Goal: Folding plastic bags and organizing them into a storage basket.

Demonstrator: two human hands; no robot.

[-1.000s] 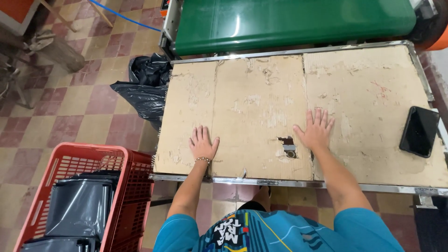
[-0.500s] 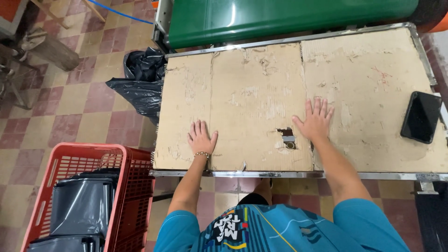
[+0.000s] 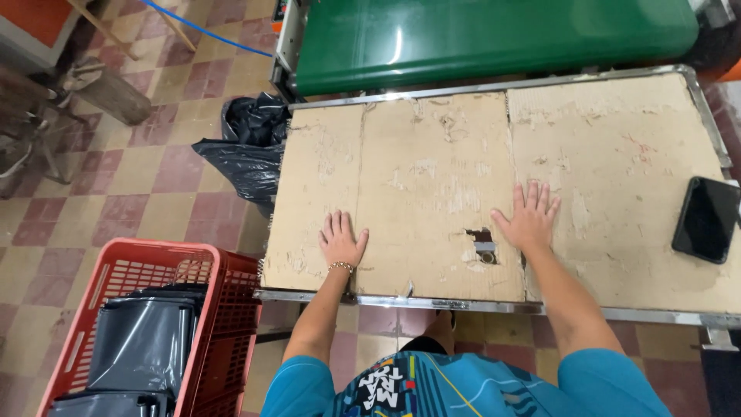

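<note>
Both hands lie flat, fingers spread, gripping nothing, on the cardboard sheet (image 3: 432, 177) covering the metal-rimmed table (image 3: 494, 303). Left hand (image 3: 342, 241) at 7 o'clock of the sheet, right hand (image 3: 531, 218) well apart at 5 o'clock, just beside a torn hole (image 3: 482, 245) (metal shows through). Black phone (image 3: 705, 219) at 3 o'clock. Red crate (image 3: 154, 324) at 8 o'clock on the floor, grey bags (image 3: 143, 344) inside.

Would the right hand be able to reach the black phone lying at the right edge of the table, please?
Probably yes: the right hand lies flat on the cardboard sheet, and only bare cardboard separates it from the black phone.
</note>
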